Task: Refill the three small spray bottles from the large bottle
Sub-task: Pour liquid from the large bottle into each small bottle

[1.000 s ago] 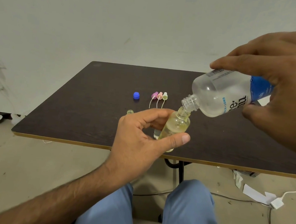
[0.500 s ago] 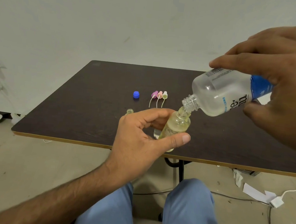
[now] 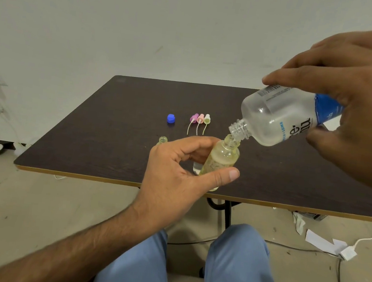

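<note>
Little has been shifted since the earlier frames: the large bottle (image 3: 281,118), gripped in the right hand (image 3: 352,117), is kept tipped, neck touching the small spray bottle (image 3: 222,160). That bottle is held above the surface (image 3: 93,135) by the left hand (image 3: 176,176), fingers (image 3: 203,142) curled round it; filling is judged underway.

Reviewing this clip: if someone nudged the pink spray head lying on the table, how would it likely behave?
The pink spray head looks small and plastic, so probably very light and would skid easily on the smooth table. Its thin dip tube trails toward the viewer and looks flexible, so it would likely bend or swing rather than push back. Lying on its side between two neighbours, it might roll against them.
</note>
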